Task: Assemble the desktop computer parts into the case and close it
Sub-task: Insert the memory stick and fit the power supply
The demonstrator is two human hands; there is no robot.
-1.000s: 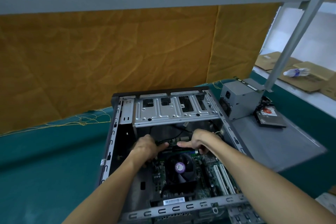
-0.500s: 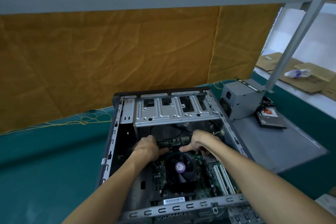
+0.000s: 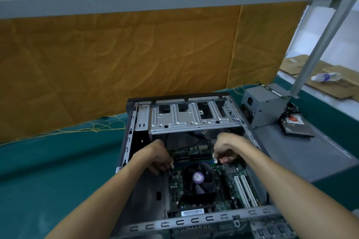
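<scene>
Both my hands are down inside the open grey metal computer case [image 3: 136,122], which lies on its side on the teal cloth-covered table [image 3: 48,170]. My left hand [image 3: 157,158] and right hand [image 3: 226,148] sit apart, fingers curled at opposite ends of the dark memory slots [image 3: 192,158] on the green motherboard [image 3: 229,180], just beyond the black cooler fan [image 3: 200,178]. What they pinch, I cannot tell. Outside, a grey power supply box [image 3: 262,106] stands on the case's right.

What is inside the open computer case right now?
Inside the case: a green motherboard, a CPU fan, white expansion slots, memory slots and a drive cage. The left hand and right hand cover the slot ends.
</scene>
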